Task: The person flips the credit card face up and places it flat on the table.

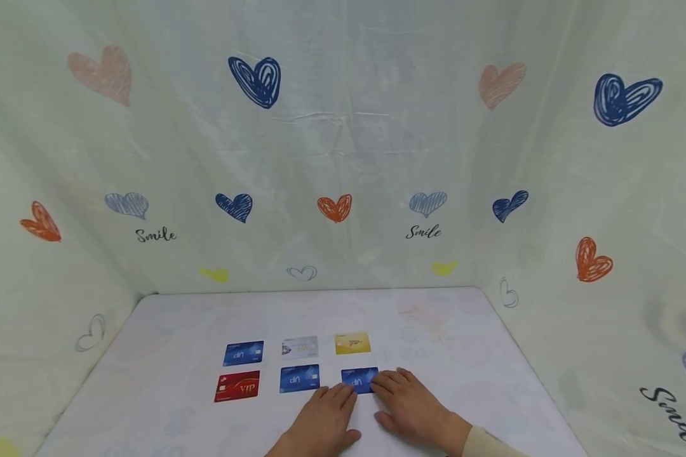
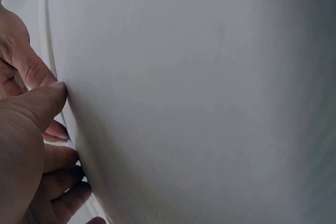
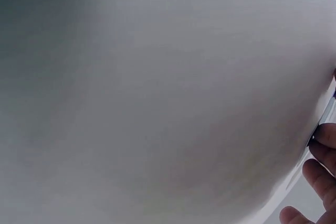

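Note:
On the white table lie two rows of flat cards. A blue card (image 1: pixel 359 378) at the right end of the near row has both hands at it. The fingertips of my left hand (image 1: pixel 327 420) touch its lower left corner. At its right edge, the fingers of my right hand (image 1: pixel 410 406) rest on the card, palm down. Neither hand curls its fingers round it. In the left wrist view the left hand (image 2: pixel 23 145) lies along the table surface; the right wrist view catches only the right hand's fingers (image 3: pixel 320 178) at its edge.
Left in the near row are another blue card (image 1: pixel 300 378) and a red VIP card (image 1: pixel 237 386). Behind them lie a blue card (image 1: pixel 243 353), a silver card (image 1: pixel 300 347) and a yellow card (image 1: pixel 352 343). A heart-printed curtain (image 1: pixel 343 165) surrounds the table (image 1: pixel 469 343).

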`<state>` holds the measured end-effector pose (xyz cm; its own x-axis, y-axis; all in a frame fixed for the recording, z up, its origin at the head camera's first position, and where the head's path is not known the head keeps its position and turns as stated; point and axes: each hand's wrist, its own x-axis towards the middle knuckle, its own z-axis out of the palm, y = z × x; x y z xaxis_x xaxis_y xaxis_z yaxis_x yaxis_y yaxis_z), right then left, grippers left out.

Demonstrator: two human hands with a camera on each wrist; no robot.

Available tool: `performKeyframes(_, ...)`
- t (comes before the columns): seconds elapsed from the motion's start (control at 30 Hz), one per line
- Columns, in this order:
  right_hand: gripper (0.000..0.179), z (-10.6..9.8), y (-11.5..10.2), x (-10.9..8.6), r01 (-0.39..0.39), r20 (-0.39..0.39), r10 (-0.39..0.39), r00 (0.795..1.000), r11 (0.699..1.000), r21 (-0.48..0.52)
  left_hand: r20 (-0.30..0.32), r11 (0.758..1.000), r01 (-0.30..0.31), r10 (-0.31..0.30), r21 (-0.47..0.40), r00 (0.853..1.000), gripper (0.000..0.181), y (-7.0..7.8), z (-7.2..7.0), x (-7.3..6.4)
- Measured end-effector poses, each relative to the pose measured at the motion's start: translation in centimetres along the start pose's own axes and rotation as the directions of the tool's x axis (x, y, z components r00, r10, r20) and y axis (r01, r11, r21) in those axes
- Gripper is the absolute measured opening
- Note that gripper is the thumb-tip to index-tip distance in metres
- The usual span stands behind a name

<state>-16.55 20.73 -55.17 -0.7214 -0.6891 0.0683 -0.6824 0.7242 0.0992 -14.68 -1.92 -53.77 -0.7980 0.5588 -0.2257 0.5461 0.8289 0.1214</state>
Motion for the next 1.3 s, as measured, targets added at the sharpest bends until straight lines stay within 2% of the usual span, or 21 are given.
performKeyframes(0.23, 0.057, -0.1, -0.1, 1.1, -0.045, 0.053, 0.045, 0.998, 0.999, 0.011, -0.037, 1.0, 0.017, -0.017, -0.018, 0.999, 0.08, -0.6, -0.1, 0.4)
performKeyframes(0.4, 0.058, -0.1, -0.2, 1.3, -0.064, 0.082, 0.062, 0.995, 0.998, 0.019, -0.043, 1.0, 0.02, -0.02, -0.007, 0.999, 0.083, -0.6, -0.2, 0.3)
performKeyframes(0.6, 0.059, -0.1, -0.4, 1.3, -0.065, 0.086, 0.063, 0.994, 0.998, 0.025, -0.028, 0.999, 0.036, -0.036, -0.006, 0.999, 0.084, -0.6, -0.2, 0.2)
performKeyframes(1.1, 0.061, 0.1, -0.3, 1.4, -0.069, 0.083, 0.065, 0.994, 0.996, 0.057, -0.05, 0.999, 0.045, -0.046, -0.009, 0.998, 0.084, -0.5, 0.4, 0.3)
performKeyframes(1.3, 0.062, 0.1, -0.3, 1.3, -0.088, 0.052, 0.086, 0.995, 0.995, 0.043, -0.049, 0.996, 0.084, -0.086, -0.042, 0.995, 0.08, -0.7, 0.3, -0.4)
